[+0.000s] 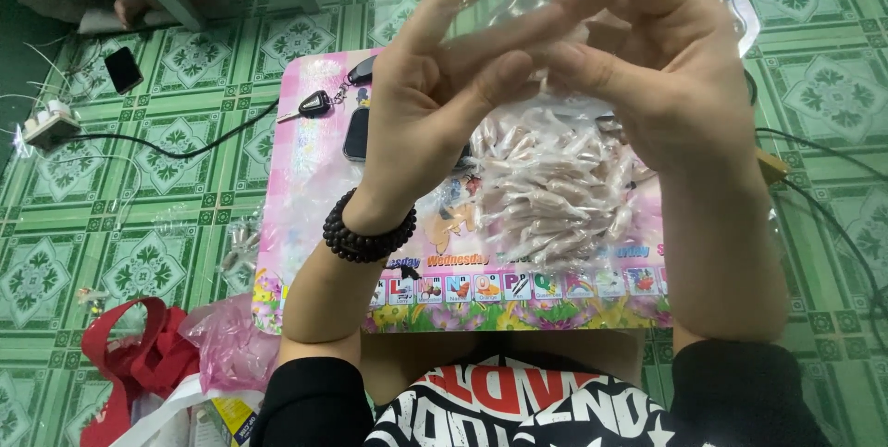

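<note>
While both bare hands are raised close to the head camera, the left hand (435,95) and the right hand (647,68) pinch the top of a clear plastic bag packed with small pale, beige-pink oblong pieces (546,192), fingertips meeting at the bag's gathered neck; each grip is narrow and closed on the thin film. The bag hangs between the wrists above a low pink counter with a colourful printed picture top (305,188), and whether its bottom rests on that surface cannot be told. The upper edge of the bag is blurred and partly cut off by the top of the frame, and the pieces inside are too small and crumpled together to identify. A black beaded bracelet (368,236) circles the left wrist. Behind the left hand, a black car key fob on a ring (314,103) lies on the counter, and a dark phone-like object (356,132) beside it is half hidden by the palm. On the green patterned tile floor (166,225) lie a small black phone (122,69), a white power strip with a black cable (51,123), a red fabric bag handle (129,354) and a crumpled pink plastic bag (227,345), both cut off at the lower left. A small wooden block (770,167) peeks from behind the right forearm.
</note>
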